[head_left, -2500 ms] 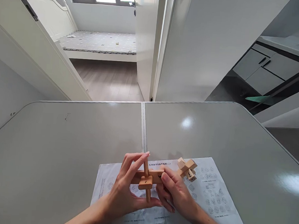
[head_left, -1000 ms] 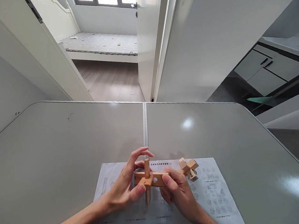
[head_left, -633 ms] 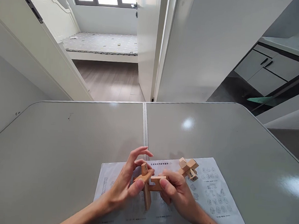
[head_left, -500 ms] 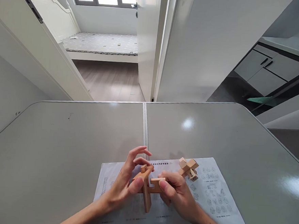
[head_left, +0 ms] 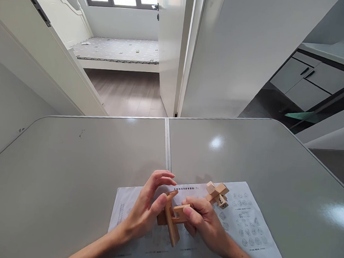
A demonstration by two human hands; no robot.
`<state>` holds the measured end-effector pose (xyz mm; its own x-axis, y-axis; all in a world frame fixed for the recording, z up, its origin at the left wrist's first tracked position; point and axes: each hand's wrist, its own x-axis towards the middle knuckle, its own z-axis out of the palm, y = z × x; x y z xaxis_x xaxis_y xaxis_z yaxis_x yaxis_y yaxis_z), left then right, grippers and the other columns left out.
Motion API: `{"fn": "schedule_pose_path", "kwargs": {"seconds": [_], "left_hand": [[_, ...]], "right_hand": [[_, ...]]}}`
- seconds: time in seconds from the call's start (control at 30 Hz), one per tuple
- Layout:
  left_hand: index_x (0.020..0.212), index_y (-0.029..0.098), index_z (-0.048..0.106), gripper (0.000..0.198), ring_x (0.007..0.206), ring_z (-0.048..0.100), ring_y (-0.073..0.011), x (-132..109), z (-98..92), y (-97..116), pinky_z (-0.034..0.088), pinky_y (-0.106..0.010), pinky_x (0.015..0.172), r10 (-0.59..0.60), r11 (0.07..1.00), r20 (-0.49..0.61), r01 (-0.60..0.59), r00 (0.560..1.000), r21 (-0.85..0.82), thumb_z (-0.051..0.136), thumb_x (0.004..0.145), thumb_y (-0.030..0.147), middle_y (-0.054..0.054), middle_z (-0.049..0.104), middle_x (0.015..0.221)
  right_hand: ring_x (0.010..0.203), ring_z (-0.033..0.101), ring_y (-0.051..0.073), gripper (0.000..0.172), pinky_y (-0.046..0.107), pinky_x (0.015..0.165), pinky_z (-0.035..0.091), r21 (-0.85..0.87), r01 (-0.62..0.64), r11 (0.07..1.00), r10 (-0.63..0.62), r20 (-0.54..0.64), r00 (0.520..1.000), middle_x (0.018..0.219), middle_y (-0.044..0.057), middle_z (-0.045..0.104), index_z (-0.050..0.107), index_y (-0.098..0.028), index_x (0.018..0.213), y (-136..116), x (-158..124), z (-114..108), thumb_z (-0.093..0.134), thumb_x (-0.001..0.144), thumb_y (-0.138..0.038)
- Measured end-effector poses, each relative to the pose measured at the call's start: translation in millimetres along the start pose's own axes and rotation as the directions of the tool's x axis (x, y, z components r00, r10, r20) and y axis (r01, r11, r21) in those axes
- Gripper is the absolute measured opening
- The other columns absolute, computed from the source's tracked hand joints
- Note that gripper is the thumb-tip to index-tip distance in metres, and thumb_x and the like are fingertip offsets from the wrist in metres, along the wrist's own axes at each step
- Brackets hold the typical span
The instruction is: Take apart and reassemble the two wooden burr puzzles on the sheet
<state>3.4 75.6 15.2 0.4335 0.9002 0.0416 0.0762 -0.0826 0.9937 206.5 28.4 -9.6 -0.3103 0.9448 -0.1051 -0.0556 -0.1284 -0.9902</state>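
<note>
Several flat wooden burr puzzle pieces (head_left: pixel 173 229) are crossed through one another above the paper sheet. My left hand (head_left: pixel 147 206) grips them at their left side, thumb on top, index and middle fingers raised and curved; its other fingers are mostly hidden. Between the thumb and fingers of my right hand (head_left: pixel 205 221) is a notched wooden piece (head_left: pixel 180 213), its open end reaching to the long slanting piece. Just beyond my right hand, an assembled wooden cross puzzle (head_left: pixel 217 194) with dark number marks rests on the sheet.
Under my hands lies a printed instruction sheet (head_left: pixel 253 225) with small diagrams. It rests on a grey table (head_left: pixel 69 169) with a pale seam (head_left: pixel 167 144) down its middle. Past the far edge are an open door (head_left: pixel 169 46), a bed (head_left: pixel 118 50) and, at right, cabinets (head_left: pixel 307 79).
The held wooden pieces have turned slightly, the long one's lower end swinging right. My left thumb has lifted and shifted a little, and its raised fingers have lowered slightly. My right hand stays nearly still.
</note>
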Motion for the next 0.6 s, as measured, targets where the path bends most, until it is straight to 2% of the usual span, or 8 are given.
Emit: {"fn": "schedule_pose_path", "kwargs": {"seconds": [0.07, 0.13, 0.23, 0.33, 0.6], "left_hand": [[0.137, 0.029, 0.057, 0.061, 0.123, 0.068, -0.0313, -1.1, -1.0, -2.0, 0.059, -0.048, 0.104, -0.034, 0.998, 0.055, 0.037, 0.998, -0.055, 0.047, 0.100, 0.077, -0.010, 0.069, 0.129], [0.138, 0.030, 0.056, 0.065, 0.121, 0.070, -0.0325, -2.1, -1.7, -2.7, 0.063, -0.046, 0.095, -0.075, 0.990, 0.095, 0.086, 0.993, -0.114, 0.047, 0.098, 0.080, -0.010, 0.070, 0.130], [0.136, 0.032, 0.056, 0.065, 0.107, 0.073, -0.0301, -2.5, -1.5, -0.1, 0.065, -0.043, 0.083, -0.104, 0.986, 0.106, 0.116, 0.989, -0.120, 0.049, 0.095, 0.082, -0.010, 0.065, 0.137], [0.134, 0.033, 0.056, 0.064, 0.096, 0.073, -0.0262, -2.2, -0.9, 2.3, 0.065, -0.042, 0.080, -0.098, 0.990, 0.096, 0.107, 0.991, -0.092, 0.049, 0.094, 0.083, -0.008, 0.063, 0.136], [0.135, 0.029, 0.052, 0.070, 0.097, 0.071, -0.0256, -4.2, -0.2, 1.4, 0.063, -0.038, 0.080, -0.106, 0.986, 0.093, 0.117, 0.990, -0.116, 0.048, 0.094, 0.086, -0.011, 0.064, 0.134]], "right_hand": [[0.049, 0.042, 0.012, 0.049, 0.027, 0.054, 0.036, 0.015, 0.005, 1.000, -0.005, 0.004, 1.000, 0.050, -0.004, 0.047, 0.043, -0.024, 0.063, -0.2, -0.4, -0.6, 0.053, 0.104, -0.048], [0.049, 0.042, 0.012, 0.049, 0.027, 0.055, 0.037, 0.033, 0.014, 0.999, -0.015, 0.004, 1.000, 0.049, -0.004, 0.047, 0.043, -0.024, 0.062, -0.8, -0.8, -1.0, 0.052, 0.104, -0.048], [0.050, 0.043, 0.013, 0.049, 0.027, 0.056, 0.038, 0.034, 0.030, 0.999, -0.030, 0.012, 0.999, 0.049, -0.004, 0.048, 0.044, -0.023, 0.062, -1.6, -1.4, -1.0, 0.053, 0.103, -0.048], [0.050, 0.043, 0.013, 0.051, 0.027, 0.056, 0.039, 0.020, 0.039, 0.999, -0.040, 0.018, 0.999, 0.048, -0.003, 0.048, 0.043, -0.023, 0.060, -1.5, -1.4, -0.9, 0.053, 0.104, -0.048], [0.049, 0.038, 0.012, 0.056, 0.027, 0.051, 0.030, -0.001, 0.043, 0.999, -0.043, 0.050, 0.998, 0.049, -0.004, 0.041, 0.040, -0.023, 0.058, 1.5, -1.0, -2.2, 0.053, 0.103, -0.054]]}}
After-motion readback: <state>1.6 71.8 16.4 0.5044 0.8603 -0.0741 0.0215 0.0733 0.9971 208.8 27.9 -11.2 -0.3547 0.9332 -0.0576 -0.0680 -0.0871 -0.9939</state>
